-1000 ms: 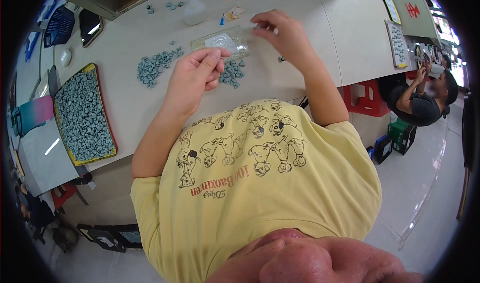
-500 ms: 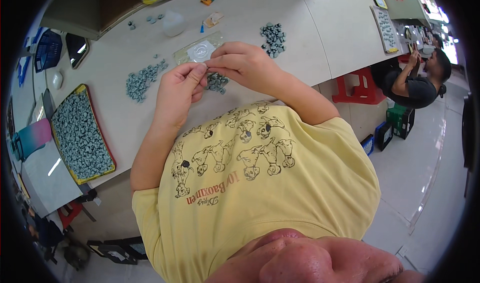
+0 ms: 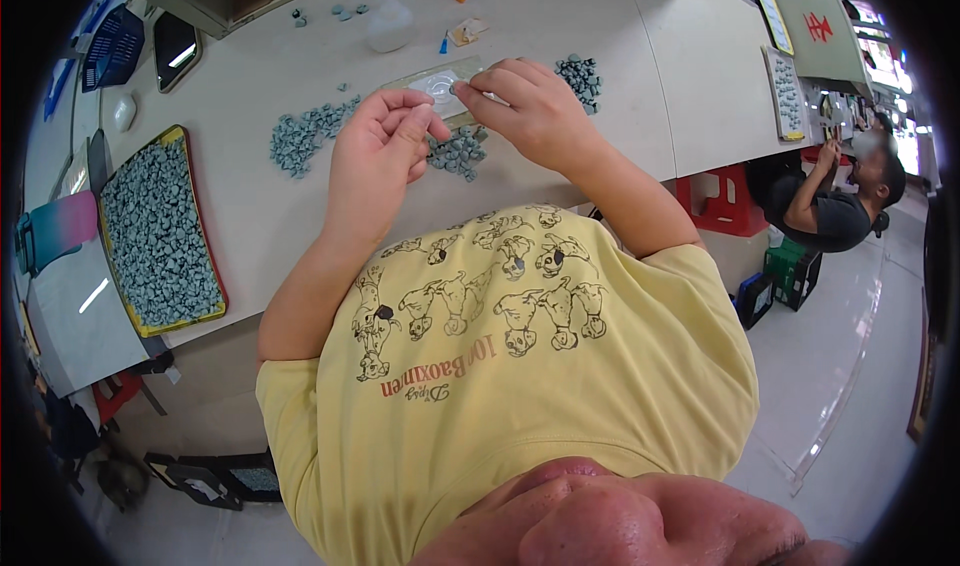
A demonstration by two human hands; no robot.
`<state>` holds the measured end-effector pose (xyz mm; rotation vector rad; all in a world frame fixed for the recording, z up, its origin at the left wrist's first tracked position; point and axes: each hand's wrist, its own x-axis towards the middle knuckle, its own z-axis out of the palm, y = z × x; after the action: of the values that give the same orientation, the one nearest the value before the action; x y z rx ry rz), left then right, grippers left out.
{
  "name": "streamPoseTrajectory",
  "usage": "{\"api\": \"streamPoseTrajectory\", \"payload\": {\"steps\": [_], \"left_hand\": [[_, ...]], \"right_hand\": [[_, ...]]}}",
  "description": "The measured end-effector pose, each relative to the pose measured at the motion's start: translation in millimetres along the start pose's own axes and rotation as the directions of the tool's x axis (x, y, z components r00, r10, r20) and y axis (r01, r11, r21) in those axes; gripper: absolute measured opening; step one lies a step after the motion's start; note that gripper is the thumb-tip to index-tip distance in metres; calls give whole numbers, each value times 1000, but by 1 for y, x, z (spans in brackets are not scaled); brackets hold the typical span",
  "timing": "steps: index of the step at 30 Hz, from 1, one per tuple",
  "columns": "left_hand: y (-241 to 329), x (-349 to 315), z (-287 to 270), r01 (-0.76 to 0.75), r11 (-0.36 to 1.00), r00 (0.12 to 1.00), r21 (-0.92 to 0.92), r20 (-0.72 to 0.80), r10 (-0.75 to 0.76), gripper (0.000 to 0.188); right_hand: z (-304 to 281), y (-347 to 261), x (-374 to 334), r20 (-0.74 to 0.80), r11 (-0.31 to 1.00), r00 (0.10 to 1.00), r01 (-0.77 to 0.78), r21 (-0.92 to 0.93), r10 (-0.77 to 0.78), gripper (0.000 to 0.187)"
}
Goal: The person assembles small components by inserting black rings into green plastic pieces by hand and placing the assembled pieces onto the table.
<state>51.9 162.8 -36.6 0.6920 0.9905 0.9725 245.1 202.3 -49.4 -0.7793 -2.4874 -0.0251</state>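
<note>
Both my hands are raised over the table, slightly apart. My right hand pinches a small grey-green piece between thumb and forefinger. My left hand is closed, thumb tip pressed to forefinger; whatever it holds, if anything, is too small to make out. Beneath them lies a clear flat packet with a white round-marked sheet. Small grey-green stone-like pieces lie in three loose piles: one left of my left hand, one between my wrists, one beyond my right hand.
A yellow-rimmed tray full of similar pieces stands at the left, beside a blue-pink bottle. Farther back are a phone, a white rounded object and a blue pointed cap. A person sits at the right.
My hands were touching fingertip to fingertip and have drawn apart, the right one moving rightward. The whole view has shifted slightly, so table things appear farther right.
</note>
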Motion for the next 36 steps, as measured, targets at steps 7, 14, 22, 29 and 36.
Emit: {"api": "streamPoseTrajectory", "payload": {"steps": [7,14,22,29,36], "left_hand": [[1,-1,-18,-51,999,998,1,-30,52,14],[1,-2,-19,-82,990,995,-119,-61,75,17],[-2,-2,-26,-84,988,996,-126,-27,82,14],[-6,-6,-27,-55,992,998,-110,9,57,12],[-3,-11,-30,129,974,991,-187,39,-124,26]], "right_hand": [[11,-6,9,43,994,996,75,-85,-72,24],[15,-14,13,-13,982,996,-89,168,93,23],[10,-35,17,416,33,590,-601,798,692,11],[7,-42,23,572,-273,540,-535,800,617,10],[20,-57,22,250,243,692,-531,812,677,5]]}}
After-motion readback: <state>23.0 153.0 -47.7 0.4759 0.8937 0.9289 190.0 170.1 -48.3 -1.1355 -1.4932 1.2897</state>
